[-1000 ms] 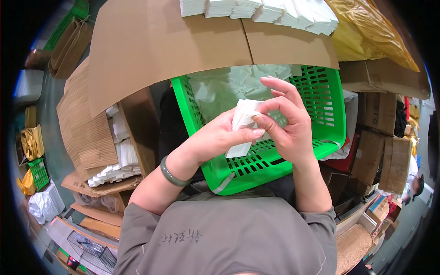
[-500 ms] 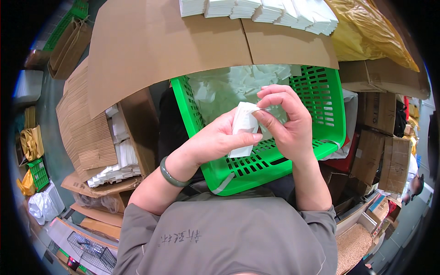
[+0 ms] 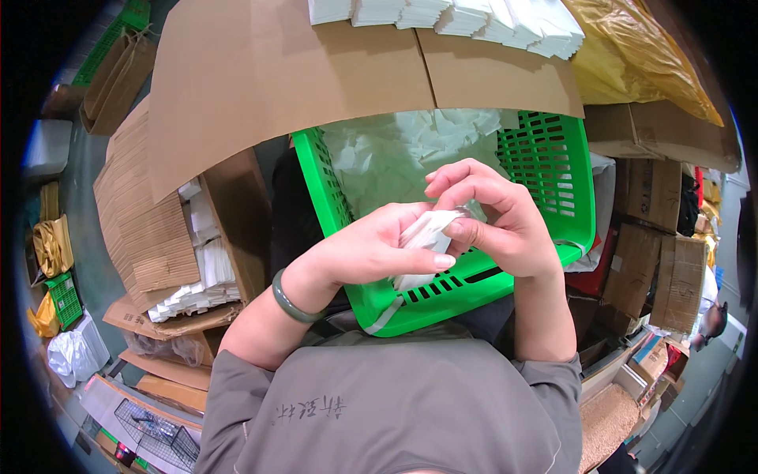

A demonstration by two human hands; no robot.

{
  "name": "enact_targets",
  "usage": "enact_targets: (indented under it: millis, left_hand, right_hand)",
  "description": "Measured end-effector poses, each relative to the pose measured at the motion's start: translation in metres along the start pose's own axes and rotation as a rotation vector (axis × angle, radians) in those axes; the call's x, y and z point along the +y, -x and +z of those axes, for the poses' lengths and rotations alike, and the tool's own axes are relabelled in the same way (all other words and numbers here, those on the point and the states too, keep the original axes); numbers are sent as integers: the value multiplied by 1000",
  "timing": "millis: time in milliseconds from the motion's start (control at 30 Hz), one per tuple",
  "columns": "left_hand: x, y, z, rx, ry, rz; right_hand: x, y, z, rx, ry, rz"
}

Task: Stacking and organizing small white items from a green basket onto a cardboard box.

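My left hand (image 3: 383, 253) is closed round a small stack of folded white paper (image 3: 422, 233), thumb across its lower part. My right hand (image 3: 497, 217) has thumb and bent index finger closed on the upper right corner of that paper, the other fingers curled above it. Both hands are over a green plastic basket (image 3: 576, 162), which holds a heap of thin white paper pieces (image 3: 403, 142) at its far end.
A cardboard sheet (image 3: 300, 71) spans the top, carrying white paper stacks (image 3: 513, 31). A yellow plastic bag (image 3: 632, 47) lies top right. An open carton (image 3: 205, 245) with white papers is left, stacked boxes (image 3: 655, 237) right. Another person (image 3: 711, 324) shows at the far right edge.
Both hands and the paper have moved lower and toward me. The paper is now tilted more flatly, and my right fingers are bent further over its top.
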State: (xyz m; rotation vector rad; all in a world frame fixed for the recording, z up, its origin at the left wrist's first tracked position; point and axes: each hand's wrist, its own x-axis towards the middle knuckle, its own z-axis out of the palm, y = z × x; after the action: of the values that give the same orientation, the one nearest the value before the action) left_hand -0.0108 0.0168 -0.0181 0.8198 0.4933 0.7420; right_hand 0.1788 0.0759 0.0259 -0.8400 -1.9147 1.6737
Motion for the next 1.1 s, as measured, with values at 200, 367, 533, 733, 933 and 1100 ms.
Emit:
enact_targets:
  millis: [200, 367, 533, 733, 933, 1100]
  left_hand:
    - [3, 1, -3, -31, 79, -63]
    - [2, 0, 5, 174, -93, 99]
    - [-1, -1, 5, 225, -508, 312]
    - [4, 0, 2, 30, 39, 19]
    - [-6, 3, -4, 85, 206, 27]
    - [3, 4, -4, 367, 488, 228]
  right_hand:
    - [-7, -16, 6, -64, -18, 138]
    - [-18, -24, 0, -164, 160, 96]
    - [-23, -20, -8, -291, 294, -84]
    - [-15, -20, 2, -180, 175, 15]
    - [-11, -29, 6, -55, 38, 40]
    - [19, -44, -14, 99, 12, 249]
